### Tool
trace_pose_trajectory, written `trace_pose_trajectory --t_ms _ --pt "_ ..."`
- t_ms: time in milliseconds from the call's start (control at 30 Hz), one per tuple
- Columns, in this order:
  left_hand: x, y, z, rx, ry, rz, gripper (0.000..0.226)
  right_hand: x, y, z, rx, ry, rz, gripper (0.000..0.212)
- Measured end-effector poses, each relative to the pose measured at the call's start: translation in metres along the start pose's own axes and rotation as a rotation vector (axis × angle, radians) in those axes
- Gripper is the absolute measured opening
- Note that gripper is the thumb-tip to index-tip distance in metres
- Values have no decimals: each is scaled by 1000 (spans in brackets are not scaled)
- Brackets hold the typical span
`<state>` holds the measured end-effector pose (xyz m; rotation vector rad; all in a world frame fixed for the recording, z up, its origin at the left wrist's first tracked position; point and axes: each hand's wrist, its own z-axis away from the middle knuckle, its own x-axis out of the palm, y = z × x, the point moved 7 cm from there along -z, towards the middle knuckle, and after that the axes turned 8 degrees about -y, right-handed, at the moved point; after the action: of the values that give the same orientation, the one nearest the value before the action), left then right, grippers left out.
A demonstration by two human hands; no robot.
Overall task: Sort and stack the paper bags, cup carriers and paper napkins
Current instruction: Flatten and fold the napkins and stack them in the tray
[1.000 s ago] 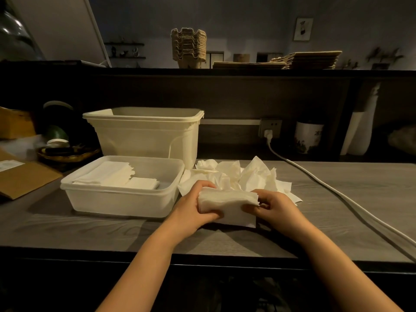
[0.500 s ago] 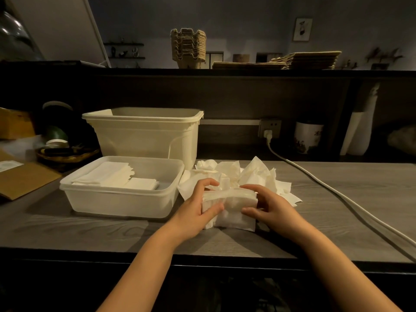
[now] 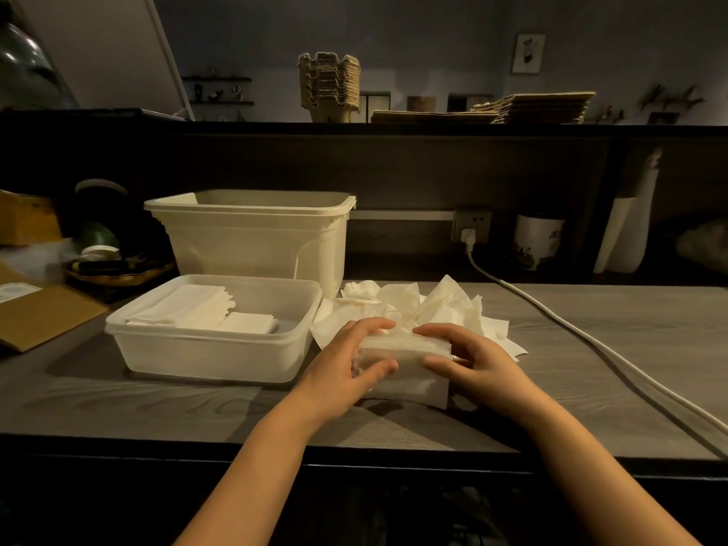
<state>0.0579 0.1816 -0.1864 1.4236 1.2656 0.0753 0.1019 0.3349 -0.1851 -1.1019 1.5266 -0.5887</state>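
As left hand (image 3: 342, 368) and right hand (image 3: 482, 366) grip its ends, the napkin (image 3: 411, 374) lies crosswise.

Nothing here can be read: the white jar (image 3: 537, 246) beside the wall socket (image 3: 470, 224) bears a dark mark too dim to make out, and the label (image 3: 15, 291) on the cardboard (image 3: 51, 319) is a pale blur

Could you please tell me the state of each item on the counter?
left hand, grips folded napkin
right hand, grips folded napkin
folded napkin, held between both hands
shallow tub, open, holds stacked napkins
tall tub, open, inside hidden
loose napkins, crumpled in a heap
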Motion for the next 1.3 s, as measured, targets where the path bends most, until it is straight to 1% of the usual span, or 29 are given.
trace_pose_trajectory --t_ms 100,233,300,367,433,533,667,733,800,867,1067,1200,1300 --pt "1 -3 -1 -6 -6 -22 36 0 -3 0 -9 -1 25 24" --pt "0 -6 0 -34 -7 -38 38 0 -5 0 -10 1 67 25" --pt "-1 -7 0 -57 -8 -2 42 -1 -6 0 -3 3 75 25" --pt "-3 -10 1 -85 1 65 51 1 -7 0 13 -8 78 31" --pt "-6 -12 1 -105 13 127 60 3 -10 2 20 -39 129 41" --pt "-2 -11 2 -101 -35 196 66 6 -9 2 45 -74 232 50" --pt "0 -11 2 -107 -75 177 55 5 -2 -1 94 -83 237 51" --pt "-1 -13 1 -105 -62 167 47 8 3 -1 131 -134 220 54" --pt "-5 -14 1 -105 -18 173 41 12 4 -1 147 -178 212 50" --pt "-8 -13 1 -93 29 178 36 10 2 -1 136 -153 169 41" --pt "-13 -5 1 -94 96 141 34 -6 6 1 153 17 -39 17" --pt "-16 11 3 -69 77 64 36 -11 5 3 167 113 -381 13" --pt "-30 26 2 -57 66 -84 43 -12 0 -2 199 129 -491 15"
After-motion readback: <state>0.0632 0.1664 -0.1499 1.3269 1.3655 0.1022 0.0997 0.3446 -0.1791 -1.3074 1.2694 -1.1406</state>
